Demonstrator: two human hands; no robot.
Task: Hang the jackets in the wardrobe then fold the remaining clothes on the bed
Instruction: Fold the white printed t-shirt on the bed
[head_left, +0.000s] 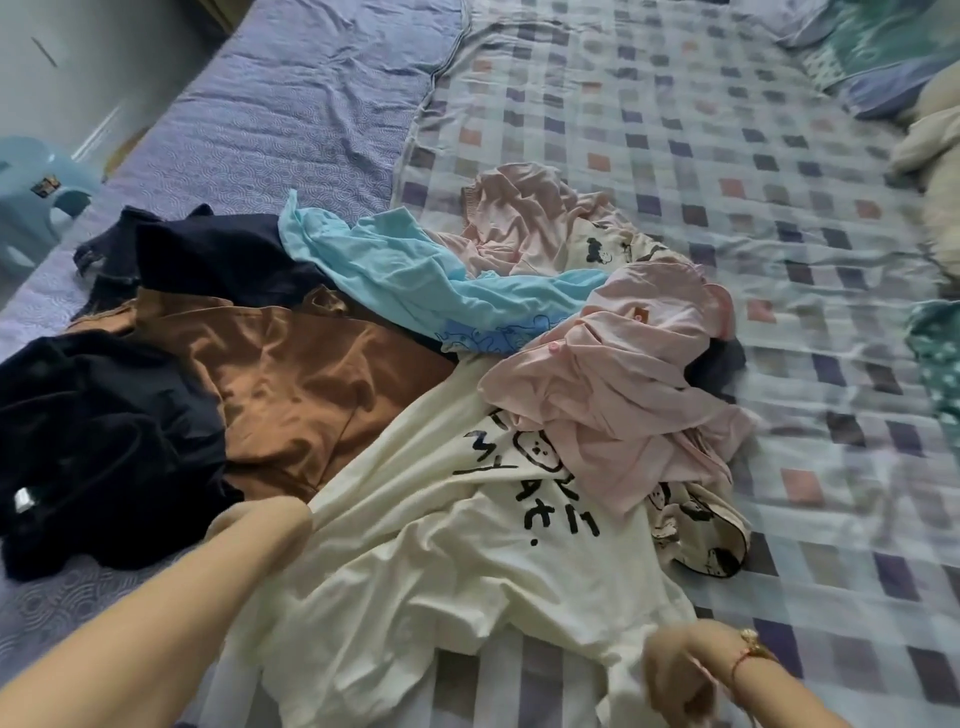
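**Both hands on the cream T-shirt at the near edge of the bed**

A heap of loose clothes lies across the bed, partly on the checked sheet (727, 130) and partly on the purple sheet (291, 93) to its left. Nearest is a cream T-shirt (441, 561) with black lettering and small drawn faces, spread out and creased.

The left hand (270, 519) grips the shirt's left edge. Its fingers are buried in bunched cloth, and folds fan out from the grip. The right hand (675, 670), blurred, is at the shirt's near right corner with its fingers curled down round the fabric, holding it. A thin red bracelet (748, 656) sits on that wrist.

A pink garment (623, 384) lies crumpled over the far right part of the T-shirt, covering some of the print. A cartoon-printed cloth (696, 530) shows just right of the T-shirt, beneath the pink one. A brown shirt (311, 384) lies to the left, touching the T-shirt, with a black garment (104, 441) overlapping its near left side. Farther off are a dark navy garment (218, 254) and a light blue top (405, 275) draped across the middle. Beyond that is a second pink piece (519, 213).

A pale blue plastic stool (36, 192) stands beside the bed at far left. Pillows (883, 52) are bunched at the far right corner.
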